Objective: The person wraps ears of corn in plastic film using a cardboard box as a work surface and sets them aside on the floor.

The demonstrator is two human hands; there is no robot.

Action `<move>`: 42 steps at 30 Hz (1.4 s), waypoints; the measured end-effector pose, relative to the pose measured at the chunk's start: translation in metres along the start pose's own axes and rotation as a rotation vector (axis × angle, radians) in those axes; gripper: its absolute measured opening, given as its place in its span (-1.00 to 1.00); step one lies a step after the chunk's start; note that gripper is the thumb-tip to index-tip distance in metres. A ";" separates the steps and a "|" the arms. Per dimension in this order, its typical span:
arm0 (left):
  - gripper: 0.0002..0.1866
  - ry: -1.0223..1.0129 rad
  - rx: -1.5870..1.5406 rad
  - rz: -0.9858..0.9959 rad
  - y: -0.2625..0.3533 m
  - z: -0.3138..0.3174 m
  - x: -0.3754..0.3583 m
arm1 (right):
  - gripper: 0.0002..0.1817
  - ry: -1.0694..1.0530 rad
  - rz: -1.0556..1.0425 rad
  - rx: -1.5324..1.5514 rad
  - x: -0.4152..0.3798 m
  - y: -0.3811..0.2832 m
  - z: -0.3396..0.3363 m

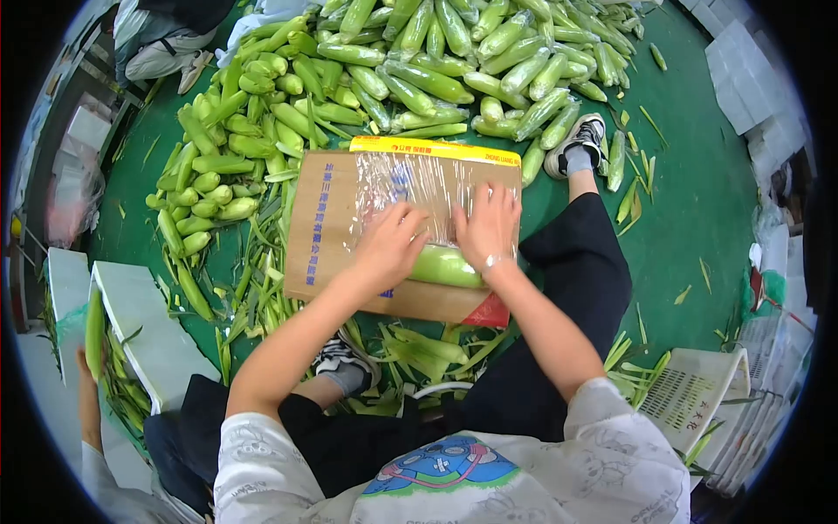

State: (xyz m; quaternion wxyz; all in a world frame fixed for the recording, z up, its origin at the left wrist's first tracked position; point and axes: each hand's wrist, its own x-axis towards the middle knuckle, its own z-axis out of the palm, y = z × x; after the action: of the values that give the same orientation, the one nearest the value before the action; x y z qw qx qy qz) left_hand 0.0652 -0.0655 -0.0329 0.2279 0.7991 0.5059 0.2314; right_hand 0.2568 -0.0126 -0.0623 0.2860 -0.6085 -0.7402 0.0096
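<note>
A flattened cardboard box (319,231) lies in front of me, with a long yellow plastic-wrap box (436,150) along its far edge. Clear plastic wrap (441,179) stretches from there toward me, wrinkled and shiny. At the cardboard's near side an ear of corn in its green husk (447,266) lies crosswise, partly covered by my hands and wrists. My left hand (393,240) rests on the wrap left of centre, fingers bent and slightly apart. Farther right, my right hand (489,223) lies on the wrap with fingers stretched away from me. Neither hand visibly grips anything.
Unwrapped corn (236,140) is heaped at the far left; wrapped corn (489,61) is piled beyond the cardboard. Loose husks (419,354) cover the green floor near my feet. A white crate (698,393) stands at right. Another person's hand (87,362) is near corn at left.
</note>
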 end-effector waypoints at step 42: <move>-0.72 0.853 -1.392 -0.940 0.118 0.007 -0.134 | -0.51 -1.360 1.006 1.293 -0.201 -0.058 -0.149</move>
State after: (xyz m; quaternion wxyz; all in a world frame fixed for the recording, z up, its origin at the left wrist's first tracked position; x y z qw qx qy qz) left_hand 0.1017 -0.2343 0.0138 0.5197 0.0448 0.5652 0.6391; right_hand 0.2888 -0.2592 0.0003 0.0442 -0.4436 -0.2621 0.8559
